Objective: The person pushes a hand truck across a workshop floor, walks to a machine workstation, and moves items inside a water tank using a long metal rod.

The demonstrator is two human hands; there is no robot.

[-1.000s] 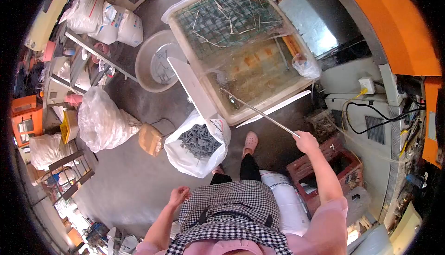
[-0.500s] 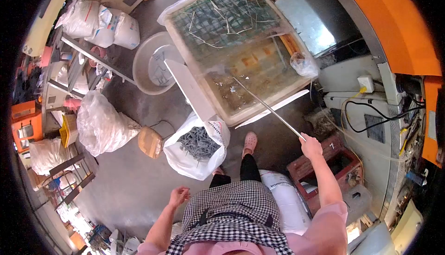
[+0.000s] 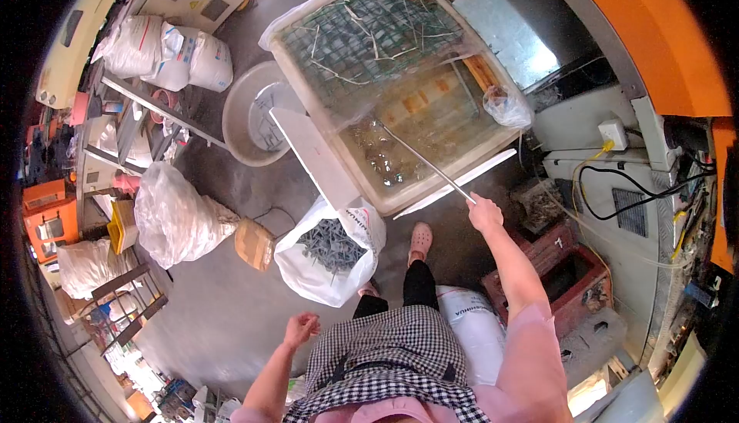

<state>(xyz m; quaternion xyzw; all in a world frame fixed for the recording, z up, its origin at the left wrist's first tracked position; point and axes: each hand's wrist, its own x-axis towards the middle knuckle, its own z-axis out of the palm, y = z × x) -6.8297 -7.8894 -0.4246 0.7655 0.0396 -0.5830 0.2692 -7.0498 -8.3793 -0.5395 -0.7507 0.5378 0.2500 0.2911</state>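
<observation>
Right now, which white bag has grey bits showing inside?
The open white bag at the near corner of the rectangular tub: grey pieces show inside it, while the other white bags show none.

The rod (image 3: 428, 163) reaches into the tank (image 3: 493, 147), right of the basin (image 3: 238, 124).

I have a grey concrete floor (image 3: 208, 311) on my feed; on it I see a round basin (image 3: 237, 127), a translucent plastic bag (image 3: 178, 219), a rounded brown block (image 3: 252, 244), and an open white sack (image 3: 296, 283) of grey plastic pieces (image 3: 332, 246); a pink clog (image 3: 420, 237) rests nearby; I can't see what supports the water tank (image 3: 299, 88); it holds murky water (image 3: 454, 132), with green mesh (image 3: 327, 47) in its far part and thin pale strips (image 3: 368, 32) across that.
</observation>
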